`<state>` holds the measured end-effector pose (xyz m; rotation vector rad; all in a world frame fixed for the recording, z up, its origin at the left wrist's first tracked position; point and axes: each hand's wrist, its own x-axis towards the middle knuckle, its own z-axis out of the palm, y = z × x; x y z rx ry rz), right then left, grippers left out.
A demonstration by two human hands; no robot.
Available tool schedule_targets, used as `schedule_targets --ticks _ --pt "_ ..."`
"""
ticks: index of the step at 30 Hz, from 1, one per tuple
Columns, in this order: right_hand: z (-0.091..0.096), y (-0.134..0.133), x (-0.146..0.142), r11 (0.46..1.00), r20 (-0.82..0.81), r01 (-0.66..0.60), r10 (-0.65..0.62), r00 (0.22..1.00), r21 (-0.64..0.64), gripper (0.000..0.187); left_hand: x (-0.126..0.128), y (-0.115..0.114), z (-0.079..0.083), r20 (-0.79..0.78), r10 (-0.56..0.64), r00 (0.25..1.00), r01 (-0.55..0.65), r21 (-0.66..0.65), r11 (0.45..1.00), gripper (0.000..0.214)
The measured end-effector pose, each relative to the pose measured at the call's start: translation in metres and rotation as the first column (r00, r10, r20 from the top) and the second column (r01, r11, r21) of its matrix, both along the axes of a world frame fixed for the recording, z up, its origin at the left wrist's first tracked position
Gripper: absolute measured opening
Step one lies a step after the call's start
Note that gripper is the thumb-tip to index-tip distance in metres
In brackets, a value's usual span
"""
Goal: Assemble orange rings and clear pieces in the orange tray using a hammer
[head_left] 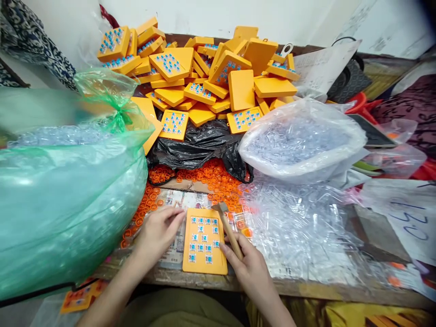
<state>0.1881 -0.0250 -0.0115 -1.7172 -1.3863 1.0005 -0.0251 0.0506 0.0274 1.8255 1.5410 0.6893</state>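
A yellow plastic panel [200, 266] lies flat at the bench's front edge, with several small blue-and-clear pieces [205, 238] set in its face. My right hand [250, 263] is closed round the wooden handle of a small hammer [232, 236]. The hammer's metal head rests near the panel's top right corner, and my right thumb reaches the panel's right edge. Beside the panel's upper left side is my left hand [158, 231], its thumb and fingers pinched together. Whatever may be between those fingertips is hidden.
Loose orange rings [211, 175] lie behind the panel, and clear plastic pieces [289, 227] spread to the right. A green bag [68, 195] bulges at left; a white bag [303, 150] of clear pieces stands right. Yellow panels [241, 90] pile up behind a black bag [190, 147].
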Motion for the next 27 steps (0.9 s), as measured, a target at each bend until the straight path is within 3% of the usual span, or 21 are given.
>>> schedule_targets --ticks 2,4,9,15,22,27 --pt "0.002 -0.003 0.0 1.0 -0.025 0.023 -0.023 0.999 0.015 0.028 0.024 0.026 0.0 -0.097 -0.134 0.986 0.135 0.01 0.991 0.025" --pt "0.005 -0.009 0.001 0.997 -0.036 0.071 -0.07 0.997 0.037 0.028 0.048 0.043 0.0 -0.164 -0.186 0.969 0.183 -0.031 0.983 0.022" --pt "0.01 -0.032 0.005 0.973 -0.044 0.23 -0.229 0.972 0.029 0.029 0.076 0.056 0.003 -0.303 -0.227 0.925 0.203 -0.111 0.973 0.019" --pt "0.006 -0.04 -0.003 0.938 -0.098 0.34 -0.346 0.933 -0.072 0.038 0.061 0.054 -0.007 -0.293 -0.217 0.931 0.226 -0.002 0.974 0.031" --pt "0.007 -0.035 -0.006 0.908 -0.173 0.396 -0.416 0.893 -0.141 0.043 0.031 0.079 -0.023 -0.313 0.092 0.945 -0.023 0.217 0.976 0.025" --pt "0.009 -0.034 -0.007 0.888 -0.21 0.424 -0.456 0.865 -0.179 0.05 0.022 0.09 -0.03 -0.267 0.077 0.961 -0.02 0.21 0.977 0.022"
